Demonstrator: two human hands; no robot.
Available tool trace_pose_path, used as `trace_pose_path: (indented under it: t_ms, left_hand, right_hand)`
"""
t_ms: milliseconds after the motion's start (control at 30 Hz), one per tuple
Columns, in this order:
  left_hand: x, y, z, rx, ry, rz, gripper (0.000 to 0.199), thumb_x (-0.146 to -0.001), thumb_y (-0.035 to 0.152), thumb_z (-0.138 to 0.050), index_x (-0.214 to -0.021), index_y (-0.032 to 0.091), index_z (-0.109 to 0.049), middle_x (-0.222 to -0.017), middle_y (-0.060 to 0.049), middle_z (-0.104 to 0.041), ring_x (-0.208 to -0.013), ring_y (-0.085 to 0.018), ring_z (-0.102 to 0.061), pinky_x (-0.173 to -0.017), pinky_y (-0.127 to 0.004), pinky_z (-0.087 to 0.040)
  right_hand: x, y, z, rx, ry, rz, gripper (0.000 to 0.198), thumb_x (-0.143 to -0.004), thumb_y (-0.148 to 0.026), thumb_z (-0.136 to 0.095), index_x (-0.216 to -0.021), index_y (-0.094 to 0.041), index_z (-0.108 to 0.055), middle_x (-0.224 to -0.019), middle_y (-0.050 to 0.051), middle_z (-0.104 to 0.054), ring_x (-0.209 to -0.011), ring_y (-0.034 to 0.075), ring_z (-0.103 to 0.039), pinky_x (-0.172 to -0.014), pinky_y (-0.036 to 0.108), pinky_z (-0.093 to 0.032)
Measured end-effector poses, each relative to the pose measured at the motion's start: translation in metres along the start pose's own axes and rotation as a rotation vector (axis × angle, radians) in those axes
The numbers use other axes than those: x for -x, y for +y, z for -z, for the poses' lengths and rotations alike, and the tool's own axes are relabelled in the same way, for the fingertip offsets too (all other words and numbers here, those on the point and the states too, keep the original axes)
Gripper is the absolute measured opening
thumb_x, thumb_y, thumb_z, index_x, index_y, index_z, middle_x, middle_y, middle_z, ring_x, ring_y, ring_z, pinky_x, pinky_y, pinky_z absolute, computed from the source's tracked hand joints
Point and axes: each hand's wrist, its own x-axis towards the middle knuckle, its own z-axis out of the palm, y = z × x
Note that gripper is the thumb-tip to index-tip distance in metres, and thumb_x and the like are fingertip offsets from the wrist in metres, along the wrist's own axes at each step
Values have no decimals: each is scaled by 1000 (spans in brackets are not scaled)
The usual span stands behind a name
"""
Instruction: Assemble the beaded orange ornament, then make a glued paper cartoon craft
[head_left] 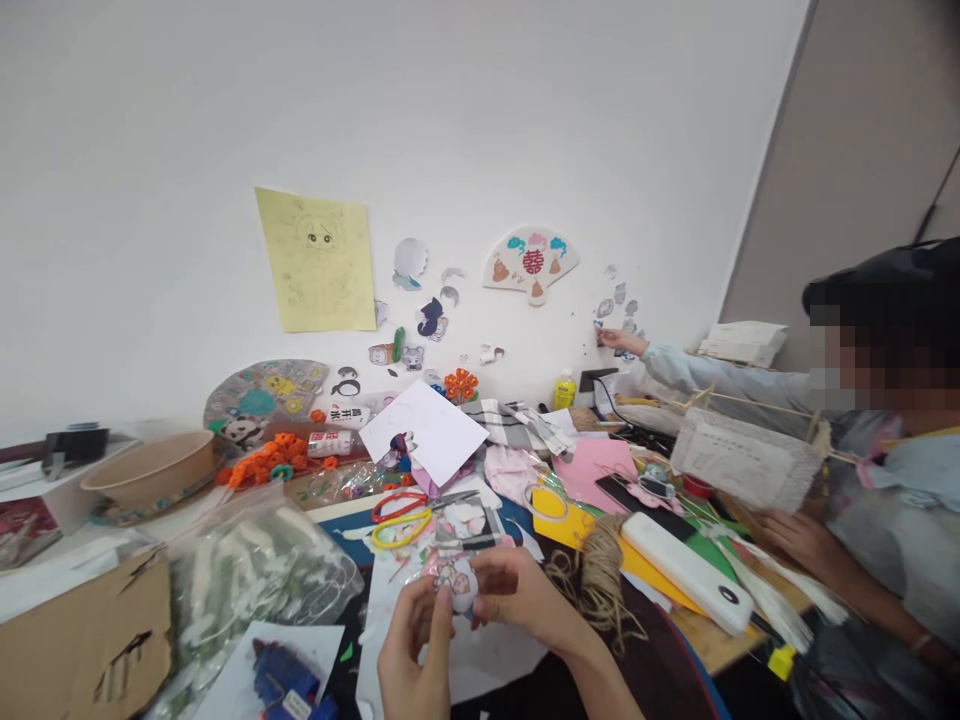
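Low in the middle of the head view, both my hands hold one small paper cutout [463, 590] with a printed cartoon figure on it. My left hand [420, 645] pinches its left side, the thumb lying over the front. From the right, my right hand [517, 595] grips its edge between thumb and bent fingers. Just beyond them lie scissors [403, 520] with red and yellow handles, on white paper [390, 610] strewn with coloured scraps. A ball of brown twine [604, 575] sits to the right of my right hand.
A co-worker [877, 500] at the right reaches one hand [622, 342] to cutouts on the wall. Nearby are a blue glue gun [289, 685], a plastic bag [262, 560], cardboard [82, 640], a beige basin [150, 468], a long white device [686, 572] and a yellow bottle [565, 389].
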Motion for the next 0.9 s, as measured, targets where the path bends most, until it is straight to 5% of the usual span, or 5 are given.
trace_pose_path:
  t_ms: [900]
  left_hand:
    - [-1,1,1,-36,7,-15,59,-61,67,-78,-87,16,-66,-75,-5,-68,-64,-18,-63,-53,-23,-48]
  right_hand:
    - [1,0,-1,-20,-64,-10,46,-66,-43,-88,-95,-11,-73,-75,4,-68,-65,14,-65,-66,26,-52]
